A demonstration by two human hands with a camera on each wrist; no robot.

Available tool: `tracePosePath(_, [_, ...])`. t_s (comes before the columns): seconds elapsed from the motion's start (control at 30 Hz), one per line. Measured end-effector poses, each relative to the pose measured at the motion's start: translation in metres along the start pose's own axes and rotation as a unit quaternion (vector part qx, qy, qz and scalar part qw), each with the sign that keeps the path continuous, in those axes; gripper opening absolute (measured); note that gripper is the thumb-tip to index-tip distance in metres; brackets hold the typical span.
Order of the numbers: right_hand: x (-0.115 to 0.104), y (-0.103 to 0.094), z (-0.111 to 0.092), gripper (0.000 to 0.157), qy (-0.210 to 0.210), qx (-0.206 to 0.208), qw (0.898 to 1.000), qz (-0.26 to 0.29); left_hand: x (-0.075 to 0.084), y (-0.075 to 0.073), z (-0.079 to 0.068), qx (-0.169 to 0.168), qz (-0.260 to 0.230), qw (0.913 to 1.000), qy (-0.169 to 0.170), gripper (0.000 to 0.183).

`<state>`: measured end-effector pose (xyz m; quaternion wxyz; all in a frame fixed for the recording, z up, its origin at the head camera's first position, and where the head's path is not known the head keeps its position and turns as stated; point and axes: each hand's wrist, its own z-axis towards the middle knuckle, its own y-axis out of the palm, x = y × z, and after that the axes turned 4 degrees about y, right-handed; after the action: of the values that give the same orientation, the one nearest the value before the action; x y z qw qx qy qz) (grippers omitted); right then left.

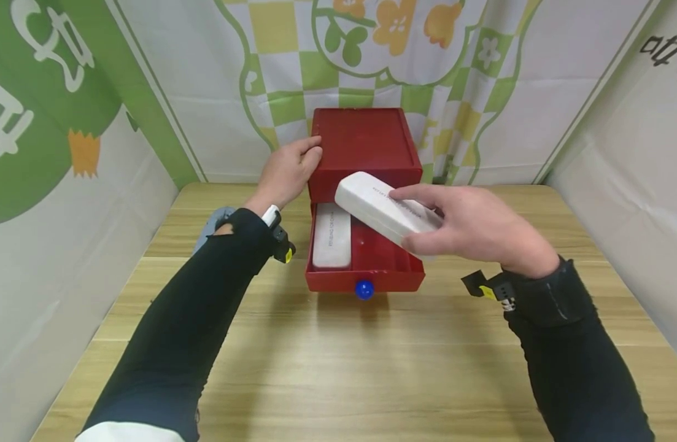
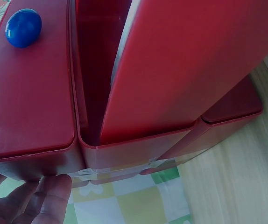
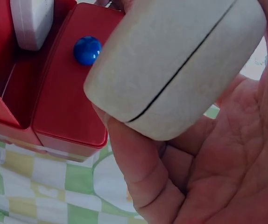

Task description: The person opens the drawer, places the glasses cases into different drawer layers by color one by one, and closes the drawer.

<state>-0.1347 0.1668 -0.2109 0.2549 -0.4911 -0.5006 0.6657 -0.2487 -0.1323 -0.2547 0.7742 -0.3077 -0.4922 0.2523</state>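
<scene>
In the head view, a white oblong case [image 1: 385,205] with small print on top is tilted above the right part of a pulled-out red drawer [image 1: 366,281]. My right hand [image 1: 462,221] grips it between thumb and fingers; a dark seam runs across its end in the right wrist view. A second white case [image 1: 331,236] lies in the drawer's left side. My left hand [image 1: 287,175] rests against the left side of the red drawer box [image 1: 366,141], and the left wrist view shows its fingers [image 2: 54,198] on the box's wall.
A blue round knob [image 1: 364,289] sits on the drawer front. Another blue knob [image 3: 88,50] is on the shut upper drawer. The box stands near the back of the wooden table [image 1: 366,368], before a checked curtain [image 1: 283,61].
</scene>
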Motion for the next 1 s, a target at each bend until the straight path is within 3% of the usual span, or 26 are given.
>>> tracePosePath(0.23, [0.002, 0.007, 0.005, 0.058, -0.013, -0.031, 0.999, -0.007, -0.001, 0.001, 0.0, -0.001, 0.0, 1.0, 0.004, 0.053])
tracePosePath(0.7, [0.001, 0.012, 0.012, 0.052, 0.005, -0.085, 0.995, -0.049, -0.001, -0.002, 0.001, -0.005, -0.008, 1.0, 0.002, 0.054])
tracePosePath(1.0, [-0.004, 0.022, 0.02, 0.05, 0.035, -0.064, 0.993, -0.093, 0.0, -0.001, 0.0, -0.011, -0.01, 0.9999, -0.005, 0.055])
